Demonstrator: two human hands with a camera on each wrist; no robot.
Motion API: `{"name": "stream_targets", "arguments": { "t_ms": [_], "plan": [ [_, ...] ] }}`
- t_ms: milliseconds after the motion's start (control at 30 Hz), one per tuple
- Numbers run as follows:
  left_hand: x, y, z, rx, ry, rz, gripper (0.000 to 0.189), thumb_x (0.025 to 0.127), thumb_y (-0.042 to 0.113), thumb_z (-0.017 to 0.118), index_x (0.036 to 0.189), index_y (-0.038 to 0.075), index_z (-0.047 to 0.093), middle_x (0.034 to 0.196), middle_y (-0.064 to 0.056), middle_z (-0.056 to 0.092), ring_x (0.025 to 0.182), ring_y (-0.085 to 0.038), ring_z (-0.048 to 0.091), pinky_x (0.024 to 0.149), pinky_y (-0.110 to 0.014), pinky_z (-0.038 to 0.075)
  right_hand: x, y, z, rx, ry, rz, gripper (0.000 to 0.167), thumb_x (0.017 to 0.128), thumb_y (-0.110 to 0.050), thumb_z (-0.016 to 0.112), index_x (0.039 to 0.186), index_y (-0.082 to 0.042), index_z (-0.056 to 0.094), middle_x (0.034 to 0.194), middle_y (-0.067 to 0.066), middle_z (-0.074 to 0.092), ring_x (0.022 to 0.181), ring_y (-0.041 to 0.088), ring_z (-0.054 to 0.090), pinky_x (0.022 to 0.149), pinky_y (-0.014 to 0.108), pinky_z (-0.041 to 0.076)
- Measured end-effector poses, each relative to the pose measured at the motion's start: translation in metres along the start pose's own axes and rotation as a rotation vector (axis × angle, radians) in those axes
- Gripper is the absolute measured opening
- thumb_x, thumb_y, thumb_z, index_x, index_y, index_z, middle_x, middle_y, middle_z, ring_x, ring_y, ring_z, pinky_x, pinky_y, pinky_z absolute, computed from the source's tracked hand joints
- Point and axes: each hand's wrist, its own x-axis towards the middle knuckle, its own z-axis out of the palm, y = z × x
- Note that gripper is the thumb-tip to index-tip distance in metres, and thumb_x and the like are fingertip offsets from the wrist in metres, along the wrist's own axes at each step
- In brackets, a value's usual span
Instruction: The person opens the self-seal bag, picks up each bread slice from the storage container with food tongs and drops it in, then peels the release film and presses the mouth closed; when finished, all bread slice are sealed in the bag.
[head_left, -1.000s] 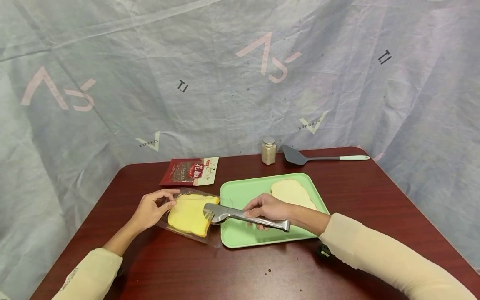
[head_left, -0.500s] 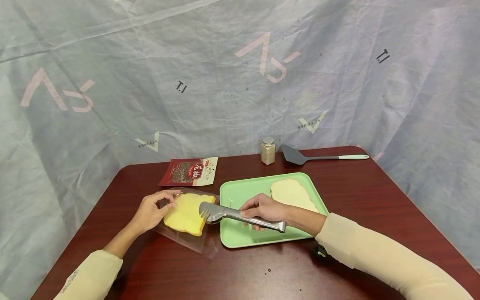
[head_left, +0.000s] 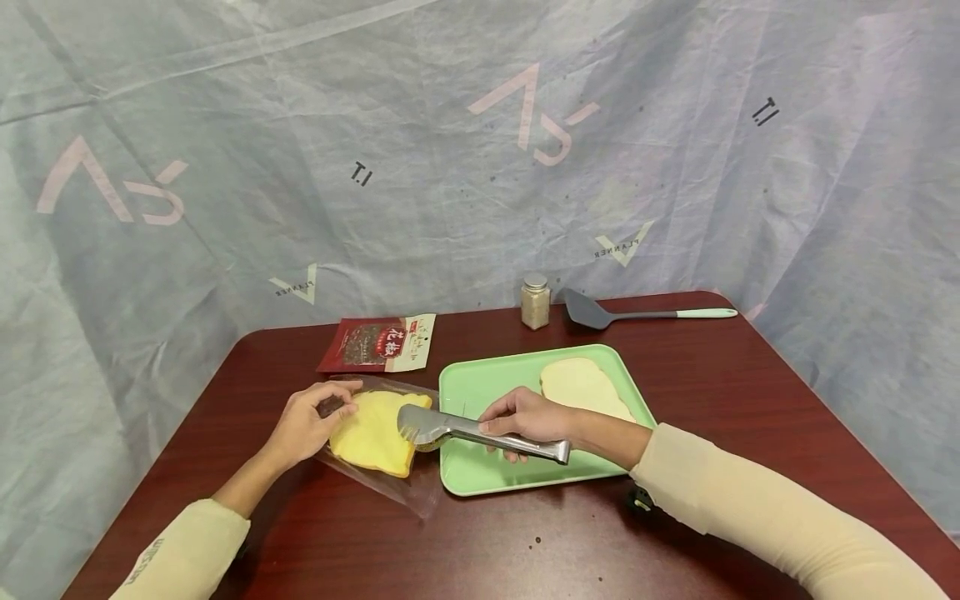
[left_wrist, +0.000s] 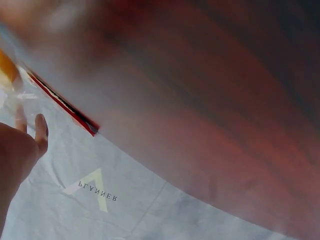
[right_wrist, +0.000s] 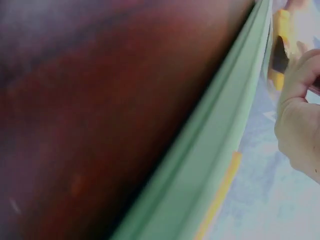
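In the head view my left hand (head_left: 306,423) pinches the edge of a clear plastic bag (head_left: 414,493) at the left of the table. Inside it lies a yellow bread slice (head_left: 371,437). My right hand (head_left: 528,417) grips metal tongs (head_left: 468,430) by their arms, above a green tray (head_left: 476,383). The tongs' toothed tip overlaps the slice's right edge at the bag's mouth. A pale bread slice (head_left: 581,387) rests at the tray's back right, partly behind my right wrist. The right wrist view shows the tongs' dark end over the yellow slice (right_wrist: 283,22).
Behind the bag lies a red and white spice packet (head_left: 375,343). A glass spice jar (head_left: 536,304) stands at the table's back edge, beside a grey spatula (head_left: 592,315) with a pale handle. A printed grey cloth (head_left: 450,192) hangs behind the table.
The bag and yellow slice shifted slightly left and the bag's near corner swung toward the table's front. The tongs moved a little left with my right hand and now cover the slice's right edge.
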Motion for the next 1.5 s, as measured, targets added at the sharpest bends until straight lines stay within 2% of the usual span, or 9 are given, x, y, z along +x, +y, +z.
{"name": "stream_targets", "arguments": {
  "t_ms": [100, 267, 367, 567, 833, 1133, 1267, 1400, 1500],
  "plan": [
    [0.000, -0.003, -0.002, 0.053, -0.032, -0.015, 0.017, 0.087, 0.009, 0.077, 0.088, 0.023, 0.066, 0.120, -0.007, 0.070, 0.112, -0.028, 0.062, 0.088, -0.020, 0.044, -0.002, -0.003, -0.003, -0.034, -0.020, 0.026, 0.026, 0.097, -0.021, 0.065, 0.111, 0.000, 0.071, 0.085, 0.022, 0.070, 0.051, 0.013, 0.061, 0.046, 0.026, 0.049],
    [0.000, -0.002, -0.004, 0.131, -0.083, -0.012, 0.016, 0.084, 0.011, 0.080, 0.089, 0.020, 0.068, 0.120, -0.004, 0.070, 0.111, -0.028, 0.060, 0.090, -0.042, 0.044, -0.004, -0.012, -0.011, -0.094, -0.023, 0.065, 0.026, 0.094, -0.026, 0.069, 0.107, -0.005, 0.074, 0.087, 0.022, 0.070, 0.052, 0.014, 0.062, 0.046, 0.027, 0.050],
    [0.000, 0.001, -0.003, 0.150, -0.111, 0.008, 0.019, 0.083, 0.013, 0.082, 0.096, 0.017, 0.069, 0.124, -0.003, 0.068, 0.113, -0.026, 0.056, 0.094, -0.052, 0.035, -0.007, -0.020, -0.015, -0.127, -0.025, 0.076, 0.026, 0.093, -0.028, 0.071, 0.106, -0.006, 0.075, 0.084, 0.022, 0.069, 0.051, 0.015, 0.062, 0.046, 0.028, 0.051],
    [0.009, 0.023, 0.004, 0.108, -0.129, 0.106, 0.041, 0.080, 0.018, 0.084, 0.118, 0.014, 0.071, 0.130, 0.000, 0.064, 0.115, -0.020, 0.048, 0.087, -0.051, 0.022, -0.012, -0.036, -0.016, -0.185, -0.032, 0.094, 0.023, 0.092, -0.028, 0.072, 0.102, -0.008, 0.076, 0.083, 0.028, 0.066, 0.050, 0.016, 0.061, 0.046, 0.029, 0.051],
    [0.020, 0.042, 0.017, 0.041, -0.121, 0.240, 0.023, 0.080, 0.010, 0.083, 0.094, 0.027, 0.080, 0.117, 0.001, 0.069, 0.108, -0.019, 0.050, 0.084, -0.051, 0.020, -0.017, -0.043, -0.020, -0.231, -0.027, 0.117, 0.024, 0.092, -0.031, 0.072, 0.101, -0.010, 0.076, 0.089, 0.028, 0.068, 0.052, 0.016, 0.063, 0.048, 0.030, 0.053],
    [0.023, 0.045, 0.017, -0.054, -0.107, 0.213, 0.016, 0.082, -0.002, 0.078, 0.090, 0.013, 0.080, 0.110, -0.007, 0.072, 0.100, -0.025, 0.054, 0.078, -0.039, 0.037, -0.044, -0.051, -0.031, -0.308, 0.007, 0.147, 0.025, 0.090, -0.031, 0.074, 0.103, -0.010, 0.075, 0.083, 0.021, 0.070, 0.052, 0.018, 0.063, 0.049, 0.033, 0.054],
    [0.025, 0.059, 0.018, -0.086, -0.115, 0.210, 0.014, 0.082, -0.007, 0.075, 0.088, 0.005, 0.079, 0.106, -0.014, 0.072, 0.096, -0.033, 0.056, 0.073, -0.039, 0.041, -0.061, -0.052, -0.037, -0.326, 0.047, 0.132, 0.032, 0.087, -0.030, 0.077, 0.109, -0.007, 0.073, 0.076, 0.018, 0.069, 0.051, 0.018, 0.063, 0.048, 0.033, 0.053],
    [0.026, 0.080, 0.014, -0.134, -0.125, 0.168, 0.011, 0.084, -0.010, 0.072, 0.087, -0.001, 0.077, 0.104, -0.019, 0.071, 0.097, -0.033, 0.056, 0.077, -0.037, 0.044, -0.086, -0.055, -0.045, -0.378, 0.039, 0.072, 0.044, 0.088, -0.027, 0.076, 0.121, 0.001, 0.067, 0.081, 0.014, 0.070, 0.055, 0.027, 0.066, 0.049, 0.039, 0.054],
    [0.024, 0.081, 0.011, -0.176, -0.128, 0.125, 0.010, 0.085, -0.011, 0.071, 0.087, -0.003, 0.076, 0.103, -0.020, 0.071, 0.098, -0.031, 0.056, 0.078, -0.035, 0.046, -0.106, -0.057, -0.055, -0.414, 0.022, 0.030, 0.047, 0.091, -0.026, 0.074, 0.126, 0.004, 0.062, 0.086, 0.012, 0.070, 0.056, 0.033, 0.066, 0.048, 0.041, 0.054]
  ]
}}
